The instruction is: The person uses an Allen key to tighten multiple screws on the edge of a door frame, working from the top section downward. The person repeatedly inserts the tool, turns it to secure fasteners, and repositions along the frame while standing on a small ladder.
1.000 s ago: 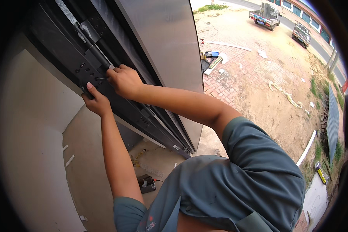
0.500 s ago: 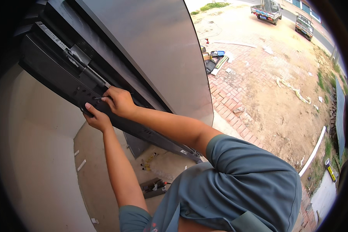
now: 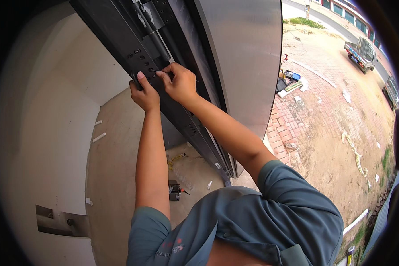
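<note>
A dark grey metal door edge (image 3: 119, 37) with several round holes slants down through the view. My left hand (image 3: 146, 95) is closed on its left side, thumb pressed on the face below the holes and fingers wrapped behind, out of sight. Just to the right, my right hand (image 3: 180, 85) pinches a thin metal rod-like tool (image 3: 153, 70), its tip at a hole near the left thumb. The tool's other end is hidden by the fingers. Above the right hand, a black cylinder with a lighter rod (image 3: 160, 44) runs along the recess.
A wide grey door panel (image 3: 244, 57) stands to the right. At the left is a pale wall (image 3: 53, 146). Small items and a dark tool case (image 3: 174, 190) lie on the floor below. Outside are brick paving (image 3: 286, 124), a tool pile (image 3: 290, 82) and a truck (image 3: 360, 54).
The view has swung left, so the door edge and both hands appear farther right and higher. Both hands keep their hold at the same holes.
</note>
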Motion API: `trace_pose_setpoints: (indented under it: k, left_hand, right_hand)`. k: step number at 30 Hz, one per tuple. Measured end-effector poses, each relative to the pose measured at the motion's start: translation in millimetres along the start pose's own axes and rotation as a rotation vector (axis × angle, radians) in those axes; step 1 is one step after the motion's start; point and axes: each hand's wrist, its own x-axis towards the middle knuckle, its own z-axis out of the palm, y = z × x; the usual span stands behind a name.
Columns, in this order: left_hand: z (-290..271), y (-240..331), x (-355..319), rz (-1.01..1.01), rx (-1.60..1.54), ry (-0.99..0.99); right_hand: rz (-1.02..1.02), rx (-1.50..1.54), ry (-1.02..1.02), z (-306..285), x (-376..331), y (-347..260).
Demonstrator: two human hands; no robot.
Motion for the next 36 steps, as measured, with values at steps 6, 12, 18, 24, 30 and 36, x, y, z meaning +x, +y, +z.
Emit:
trace_pose_setpoints:
  k: [6,12,18,24,30,36]
  left_hand:
    - [1,-20,3,-0.126,-0.079,-0.033]
    - [0,-4,2,-0.003,-0.043,0.025]
    - [-4,-11,-1,-0.085,0.051,-0.068]
    - [-6,-11,0,-0.052,0.035,-0.034]
    - [-4,-6,0,-0.03,-0.049,-0.023]
    - [-8,-2,0,-0.051,-0.106,-0.031]
  right_hand:
    - [-0.088,0.222,-0.021,18,-24,-21]
    - [0.075,0.387,-0.008,6,-28,-14]
    - [0.089,0.389,-0.041,8,-34,7]
    - [-0.115,0.099,0.042,11,-37,2]
    - [0.056,0.35,-0.018,-13,-42,-20]
    - [-0.007,0.499,0.021,-42,-31,-59]
